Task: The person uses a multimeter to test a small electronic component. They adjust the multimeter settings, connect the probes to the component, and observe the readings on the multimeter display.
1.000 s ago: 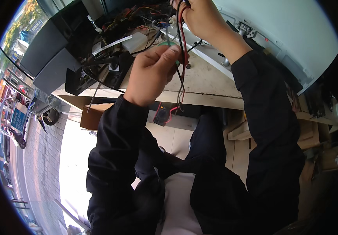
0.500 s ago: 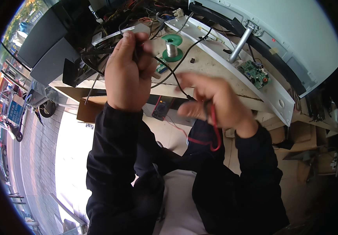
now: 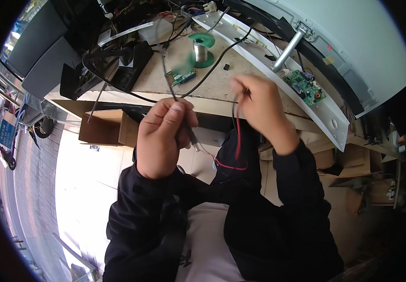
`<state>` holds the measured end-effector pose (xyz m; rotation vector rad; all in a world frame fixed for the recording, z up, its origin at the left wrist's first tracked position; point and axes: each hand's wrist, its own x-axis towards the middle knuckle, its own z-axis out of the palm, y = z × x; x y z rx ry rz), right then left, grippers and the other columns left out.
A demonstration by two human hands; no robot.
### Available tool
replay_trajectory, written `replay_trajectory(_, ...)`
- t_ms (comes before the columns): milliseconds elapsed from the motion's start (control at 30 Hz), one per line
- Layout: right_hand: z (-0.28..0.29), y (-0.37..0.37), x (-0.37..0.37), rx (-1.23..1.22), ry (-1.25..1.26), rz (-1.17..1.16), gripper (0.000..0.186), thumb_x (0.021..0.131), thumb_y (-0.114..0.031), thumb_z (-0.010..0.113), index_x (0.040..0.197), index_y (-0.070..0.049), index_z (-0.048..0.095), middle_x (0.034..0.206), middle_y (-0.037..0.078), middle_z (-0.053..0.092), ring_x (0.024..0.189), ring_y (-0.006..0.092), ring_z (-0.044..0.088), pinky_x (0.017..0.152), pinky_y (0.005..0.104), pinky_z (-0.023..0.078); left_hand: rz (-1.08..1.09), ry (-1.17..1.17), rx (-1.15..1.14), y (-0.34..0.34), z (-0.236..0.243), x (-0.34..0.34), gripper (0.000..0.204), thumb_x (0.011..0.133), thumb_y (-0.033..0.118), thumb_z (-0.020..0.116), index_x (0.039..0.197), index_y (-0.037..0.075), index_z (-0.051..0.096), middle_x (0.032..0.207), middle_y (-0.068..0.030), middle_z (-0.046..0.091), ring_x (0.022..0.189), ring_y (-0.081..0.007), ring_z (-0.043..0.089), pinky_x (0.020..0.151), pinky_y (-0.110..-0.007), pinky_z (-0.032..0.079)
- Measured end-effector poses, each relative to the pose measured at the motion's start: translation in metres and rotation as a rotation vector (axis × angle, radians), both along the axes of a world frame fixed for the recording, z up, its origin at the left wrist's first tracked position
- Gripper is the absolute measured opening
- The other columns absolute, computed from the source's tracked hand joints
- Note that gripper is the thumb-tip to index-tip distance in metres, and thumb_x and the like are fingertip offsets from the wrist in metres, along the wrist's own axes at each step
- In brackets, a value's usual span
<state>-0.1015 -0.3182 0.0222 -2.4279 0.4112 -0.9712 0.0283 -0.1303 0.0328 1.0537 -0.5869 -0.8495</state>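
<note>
At a cluttered workbench [image 3: 217, 89], a person in dark sleeves is working with cables before the front edge, above the knees. The left hand [image 3: 164, 137] is pinching a thin black cable [image 3: 171, 84], thumb and fingers clamped on it, while a silvery tip [image 3: 196, 146] is showing below. From near that tip, a red wire [image 3: 231, 166] is looping up to the right hand [image 3: 261, 101], whose blurred fingers are curling together on it, their exact grip hidden. Behind, a green-flanged solder spool [image 3: 200, 50] is standing near a small circuit board [image 3: 184, 77], while another green board [image 3: 305, 88] is resting on a white panel [image 3: 331, 118].
</note>
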Motion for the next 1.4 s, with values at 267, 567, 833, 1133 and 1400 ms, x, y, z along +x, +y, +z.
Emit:
replay_trajectory(267, -0.041, -0.064, 0.060, -0.378, 0.373, -0.318, 0.021, 0.095, -0.019, 0.059, 0.090, 0.000, 0.064, 0.087, 0.019, 0.067, 0.080, 0.0397, 0.067, 0.071, 0.0473, 0.055, -0.247, 0.372, -0.179, 0.004, -0.002, 0.011, 0.020, 0.106, 0.016, 0.047, 0.113, 0.002, 0.059, 0.092, -0.0041, 0.061, 0.059, -0.0050, 0.034, 0.052, -0.021, 0.028)
replay_trajectory(567, -0.002, 0.032, -0.007, -0.004, -0.164, 0.077, 0.025, 0.088, 0.005, 0.066, 0.113, 0.003, 0.064, 0.089, 0.013, 0.064, 0.068, 0.0215, 0.063, 0.060, 0.0287, 0.050, -0.216, 0.432, -0.227, 0.012, -0.006, 0.009, 0.019, 0.105, 0.013, 0.049, 0.117, 0.003, 0.060, 0.095, -0.0051, 0.062, 0.066, -0.0079, 0.042, 0.060, -0.023, 0.036)
replay_trajectory(833, 0.008, 0.097, -0.049, 0.330, -0.271, 0.263, 0.030, 0.083, 0.007, 0.073, 0.112, 0.007, 0.063, 0.099, 0.013, 0.068, 0.066, 0.0080, 0.057, 0.055, 0.0211, 0.044, -0.227, 0.430, -0.189, 0.006, -0.010, -0.017, 0.029, 0.099, 0.003, 0.055, 0.128, -0.001, 0.058, 0.099, -0.0055, 0.061, 0.072, -0.0092, 0.048, 0.064, -0.023, 0.038)
replay_trajectory(1133, -0.001, 0.106, -0.054, 0.543, -0.309, 0.250, 0.026, 0.086, 0.006, 0.068, 0.112, 0.008, 0.062, 0.103, 0.013, 0.068, 0.065, 0.0072, 0.054, 0.057, 0.0198, 0.042, -0.208, 0.388, -0.212, 0.012, -0.014, -0.031, 0.018, 0.100, 0.006, 0.056, 0.118, 0.003, 0.060, 0.100, -0.0081, 0.063, 0.070, -0.0099, 0.054, 0.062, -0.023, 0.043)
replay_trajectory(1400, -0.012, 0.101, -0.060, 1.034, -0.554, 0.497, 0.029, 0.092, 0.006, 0.061, 0.121, 0.005, 0.055, 0.110, 0.016, 0.059, 0.084, 0.0097, 0.055, 0.071, 0.0226, 0.047, -0.096, 0.419, -0.230, 0.011, -0.012, -0.040, 0.010, 0.101, 0.005, 0.054, 0.111, 0.003, 0.058, 0.101, -0.0112, 0.063, 0.067, -0.0106, 0.054, 0.058, -0.024, 0.045)
